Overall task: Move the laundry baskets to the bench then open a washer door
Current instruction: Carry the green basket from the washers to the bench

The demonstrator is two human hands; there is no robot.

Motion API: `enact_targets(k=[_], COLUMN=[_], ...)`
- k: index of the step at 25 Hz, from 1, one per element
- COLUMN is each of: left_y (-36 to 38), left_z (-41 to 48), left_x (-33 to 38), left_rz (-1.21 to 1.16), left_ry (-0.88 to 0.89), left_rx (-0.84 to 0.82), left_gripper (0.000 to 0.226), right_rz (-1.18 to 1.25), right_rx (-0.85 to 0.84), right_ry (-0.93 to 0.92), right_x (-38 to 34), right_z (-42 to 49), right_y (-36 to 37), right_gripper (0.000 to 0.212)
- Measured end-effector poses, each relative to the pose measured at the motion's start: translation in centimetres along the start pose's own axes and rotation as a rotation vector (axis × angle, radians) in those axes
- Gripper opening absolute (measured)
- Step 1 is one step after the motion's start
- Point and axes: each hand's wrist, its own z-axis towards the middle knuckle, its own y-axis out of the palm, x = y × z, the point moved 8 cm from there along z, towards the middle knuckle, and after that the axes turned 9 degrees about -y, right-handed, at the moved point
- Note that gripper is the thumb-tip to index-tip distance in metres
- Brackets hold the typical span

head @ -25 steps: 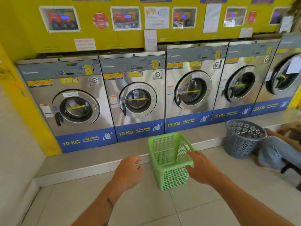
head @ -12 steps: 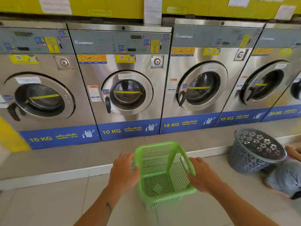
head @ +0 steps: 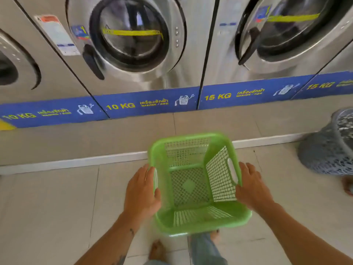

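Note:
An empty green mesh laundry basket (head: 193, 217) is in the lower middle of the head view, in front of me over the tiled floor. My left hand (head: 142, 192) grips its left rim and handle slot. My right hand (head: 252, 188) presses on its right side by the other handle slot. A grey round basket (head: 328, 150) stands on the floor at the right edge. Ahead stands a row of steel washers; the 10 KG washer door (head: 129, 33) and the 15 KG washer door (head: 286, 29) are both closed.
The washers stand on a raised tiled ledge (head: 114, 138) with a white edge, just beyond the green basket. My bare feet (head: 157, 251) show under the basket. Another person's foot (head: 348, 186) is at the right edge by the grey basket.
Both hands have closed in on the green basket's sides and hold it. The view has dropped and moved nearer the washers; the basket looks larger and nearer to me.

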Motion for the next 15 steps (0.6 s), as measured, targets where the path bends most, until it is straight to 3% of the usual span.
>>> enact_targets(k=[7, 11, 15], left_y=[16.4, 17.5, 12.6], left_z=[5.1, 5.4, 3.4], left_x=[-3.6, -3.2, -3.3], left_rz=[-0.006, -0.077, -0.113], left_ry=[-0.194, -0.268, -0.404], left_rx=[-0.097, -0.086, -0.081], left_gripper=[0.095, 0.097, 0.096], right_rz=[-0.168, -0.245, -0.301], right_rx=[-0.032, -0.063, -0.042], right_ry=[-0.012, -0.115, -0.240], right_x=[7.1, 7.9, 4.3], right_z=[10.9, 12.1, 12.9], right_y=[11.6, 12.2, 6.9], right_gripper=[0.093, 0.100, 0.101])
